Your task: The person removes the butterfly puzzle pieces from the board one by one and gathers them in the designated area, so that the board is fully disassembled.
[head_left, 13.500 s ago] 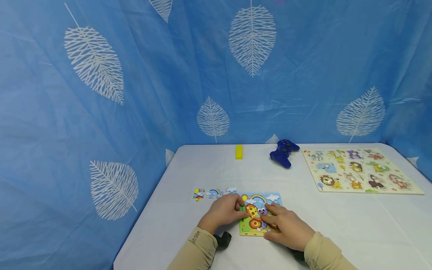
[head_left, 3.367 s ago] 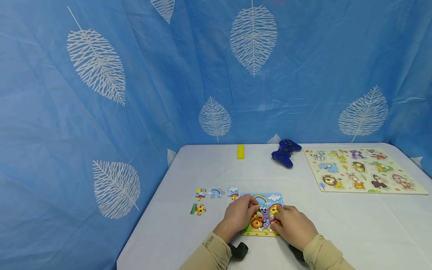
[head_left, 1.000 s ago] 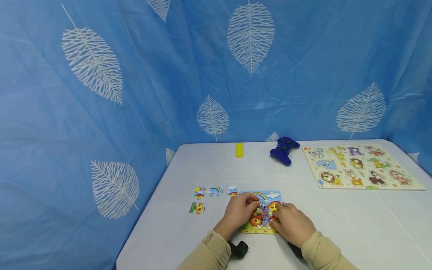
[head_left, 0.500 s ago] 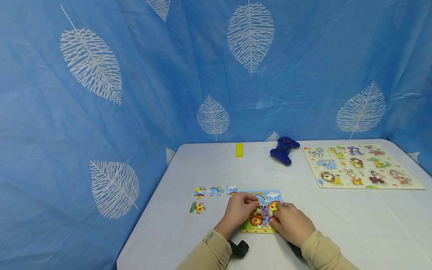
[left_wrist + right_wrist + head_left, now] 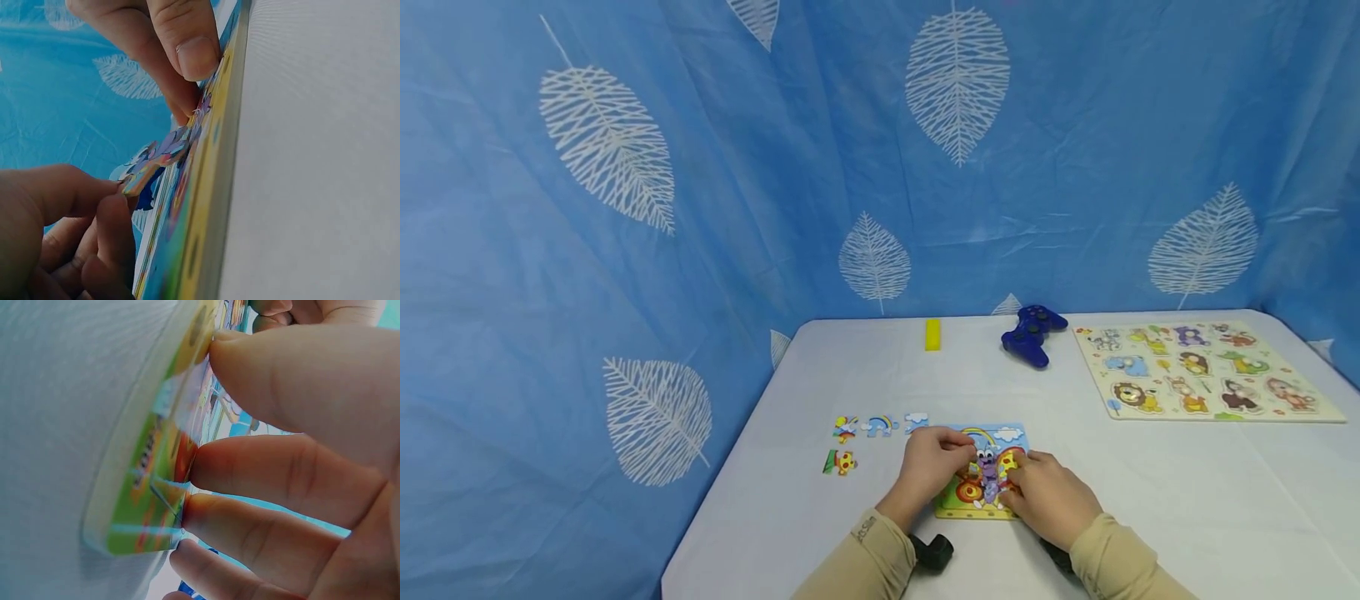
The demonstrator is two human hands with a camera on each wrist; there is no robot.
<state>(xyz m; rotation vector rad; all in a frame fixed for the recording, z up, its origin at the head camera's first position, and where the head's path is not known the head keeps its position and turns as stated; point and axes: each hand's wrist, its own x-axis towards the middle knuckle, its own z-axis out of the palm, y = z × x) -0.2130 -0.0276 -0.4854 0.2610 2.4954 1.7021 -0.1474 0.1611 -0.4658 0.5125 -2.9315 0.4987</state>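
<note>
A small butterfly jigsaw puzzle (image 5: 977, 514) with a yellow lower strip lies on the table before me. My left hand (image 5: 928, 468) pinches a purple-and-orange puzzle piece (image 5: 164, 151) between thumb and forefinger. In the left wrist view that piece stands tilted, its held end raised and its far end down at the board. My right hand (image 5: 1056, 500) rests its thumb and fingertips on the puzzle's right side, as the right wrist view shows. Left of the board lie a rainbow piece (image 5: 880, 426), a cloud piece (image 5: 916, 422), a sun piece (image 5: 845, 428) and a green-and-yellow piece (image 5: 839, 462).
At the back stand a yellow block (image 5: 932, 334) and a blue game controller (image 5: 1033, 336). A large animal puzzle board (image 5: 1206, 372) covers the far right. Blue curtains (image 5: 880, 167) with white leaves rise behind the white table (image 5: 797, 517).
Since the oldest frame, the green-and-yellow piece has come to lie on the table, and my left hand has shifted right to the puzzle's middle. Over the last second, both hands barely move.
</note>
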